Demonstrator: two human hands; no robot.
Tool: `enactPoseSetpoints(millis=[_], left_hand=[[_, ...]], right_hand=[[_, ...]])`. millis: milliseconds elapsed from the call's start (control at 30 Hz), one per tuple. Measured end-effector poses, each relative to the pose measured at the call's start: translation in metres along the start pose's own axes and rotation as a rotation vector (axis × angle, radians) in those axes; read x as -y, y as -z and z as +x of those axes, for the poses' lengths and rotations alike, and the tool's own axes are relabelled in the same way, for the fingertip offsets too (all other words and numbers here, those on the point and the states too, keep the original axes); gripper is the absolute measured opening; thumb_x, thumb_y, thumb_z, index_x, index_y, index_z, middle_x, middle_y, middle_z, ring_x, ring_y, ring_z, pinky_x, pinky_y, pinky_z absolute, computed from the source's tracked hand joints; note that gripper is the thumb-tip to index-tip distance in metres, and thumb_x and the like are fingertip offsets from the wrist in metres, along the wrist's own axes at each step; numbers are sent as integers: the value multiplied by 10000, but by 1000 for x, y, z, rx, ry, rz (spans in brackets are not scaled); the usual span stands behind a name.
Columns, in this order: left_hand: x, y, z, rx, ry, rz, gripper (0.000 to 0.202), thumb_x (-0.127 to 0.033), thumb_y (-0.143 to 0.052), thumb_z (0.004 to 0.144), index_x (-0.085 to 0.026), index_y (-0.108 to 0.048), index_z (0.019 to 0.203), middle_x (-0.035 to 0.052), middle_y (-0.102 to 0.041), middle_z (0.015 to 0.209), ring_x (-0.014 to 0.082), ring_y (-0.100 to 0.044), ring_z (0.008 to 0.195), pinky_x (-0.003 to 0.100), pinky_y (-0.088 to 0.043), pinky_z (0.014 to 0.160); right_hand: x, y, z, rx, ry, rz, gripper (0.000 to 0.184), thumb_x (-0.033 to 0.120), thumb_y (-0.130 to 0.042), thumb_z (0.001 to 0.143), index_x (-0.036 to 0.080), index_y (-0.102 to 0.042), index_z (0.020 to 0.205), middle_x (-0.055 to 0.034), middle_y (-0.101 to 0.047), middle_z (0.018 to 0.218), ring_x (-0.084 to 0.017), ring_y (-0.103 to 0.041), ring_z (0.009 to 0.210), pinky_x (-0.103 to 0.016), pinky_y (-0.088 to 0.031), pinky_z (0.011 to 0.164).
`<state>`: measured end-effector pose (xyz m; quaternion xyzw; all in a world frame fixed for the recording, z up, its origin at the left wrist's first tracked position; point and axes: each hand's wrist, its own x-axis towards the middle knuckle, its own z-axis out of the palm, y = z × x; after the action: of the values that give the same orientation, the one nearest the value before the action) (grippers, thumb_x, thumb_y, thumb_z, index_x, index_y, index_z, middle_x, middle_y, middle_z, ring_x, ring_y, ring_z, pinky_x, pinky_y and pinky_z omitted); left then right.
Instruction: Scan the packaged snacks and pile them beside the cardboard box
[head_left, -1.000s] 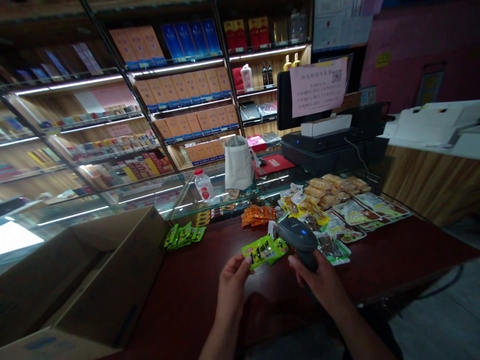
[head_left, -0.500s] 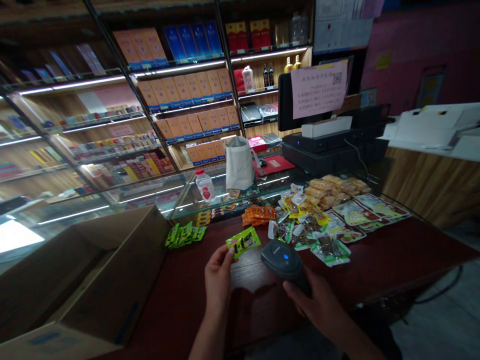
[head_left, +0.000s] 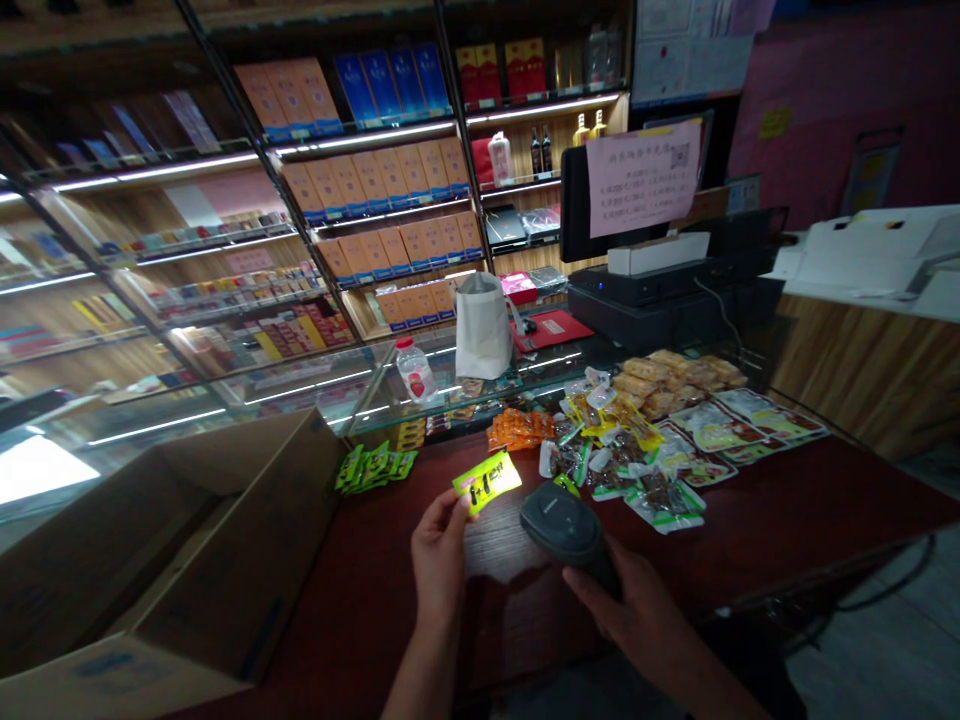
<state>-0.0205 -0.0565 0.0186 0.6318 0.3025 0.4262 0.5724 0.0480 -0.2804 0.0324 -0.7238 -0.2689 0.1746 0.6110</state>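
Observation:
Between the thumb and fingers of my left hand [head_left: 439, 545] is a small green snack packet [head_left: 487, 482], held by its left end above the table. It glows brightly, lit from the right. My right hand [head_left: 637, 600] is wrapped round the handle of a dark grey barcode scanner [head_left: 562, 525], whose head points at the packet without touching it. Similar green packets [head_left: 375, 468] lie in a pile beyond my left hand. Orange packets [head_left: 520, 428] sit behind the held one. Clear-and-green snack packs [head_left: 664, 497] lie to the right of the scanner.
An open cardboard box [head_left: 225, 540] stands on the left of the dark red table [head_left: 360, 620]. Wrapped pastries [head_left: 667, 380] and flat pouches [head_left: 765, 425] lie at the right. Behind, a glass counter holds a bottle [head_left: 415, 372], a white paper bag [head_left: 482, 330] and a monitor [head_left: 576, 210].
The held packet has turned bright under the scanner's light, and the blue light on top of the scanner has gone out. Both hands keep nearly the same place.

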Motion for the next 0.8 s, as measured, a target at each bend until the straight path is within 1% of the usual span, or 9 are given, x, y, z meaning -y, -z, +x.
enactPoseSetpoints(millis=[100,167,233,300,367,433,500,600,800], left_hand=[[1,0,1,-13,3,-3,324,-419,-761,711,-162,-757,908,33,-727,807,144,-621,715,239,-483,692],[2,0,1,-11,13,-17,319,-411,-762,711,-165,-757,915,35,-734,852,145,-629,740,238,-489,702],[3,0,0,-5,28,-30,322,-410,-768,706,-167,-757,918,35,-736,872,147,-638,762,234,-497,708],[4,-1,0,-1,59,-63,333,-405,-787,687,-163,-756,913,38,-737,884,151,-650,779,237,-512,714],[6,-1,2,-25,132,-143,314,-360,-812,663,-155,-751,893,43,-737,897,151,-661,776,240,-534,706],[9,1,7,-95,248,-255,221,-242,-810,671,-144,-737,855,45,-732,889,136,-668,745,235,-552,685],[13,6,17,-207,380,-364,99,-96,-751,710,-127,-711,795,47,-721,837,115,-665,688,226,-563,659],[17,25,37,-355,481,-443,146,30,-646,755,-112,-662,722,48,-700,756,96,-657,628,217,-577,646],[17,80,77,-527,439,-433,196,68,-604,769,-113,-623,696,14,-662,699,76,-638,586,175,-576,601]], right_hand=[[-2,2,3,38,10,-72,413,549,-599,849,177,-692,1003,-43,-690,624,-222,-636,538,-298,-512,572],[-4,4,6,44,48,-96,425,549,-590,856,176,-686,1036,-83,-739,751,-258,-690,673,-330,-542,693],[-7,4,8,43,65,-101,426,550,-596,849,182,-686,1046,-97,-752,805,-279,-706,751,-339,-547,731],[-11,2,8,50,23,-75,425,567,-610,832,194,-695,1016,-63,-722,668,-267,-695,661,-315,-542,634],[-13,0,7,51,-44,-26,420,588,-626,812,208,-703,975,-11,-639,508,-235,-641,517,-283,-495,506],[-16,-2,6,42,-89,25,425,602,-642,791,216,-704,960,11,-597,458,-213,-599,451,-265,-448,440],[-18,-3,5,34,-108,51,439,606,-642,784,212,-701,967,9,-606,475,-202,-579,427,-262,-423,413],[-24,-1,6,27,-117,60,439,595,-639,785,197,-691,963,-4,-637,529,-193,-577,428,-263,-427,411],[-37,5,9,42,-143,65,411,598,-652,781,205,-681,901,-2,-624,516,-182,-558,419,-260,-418,404]])
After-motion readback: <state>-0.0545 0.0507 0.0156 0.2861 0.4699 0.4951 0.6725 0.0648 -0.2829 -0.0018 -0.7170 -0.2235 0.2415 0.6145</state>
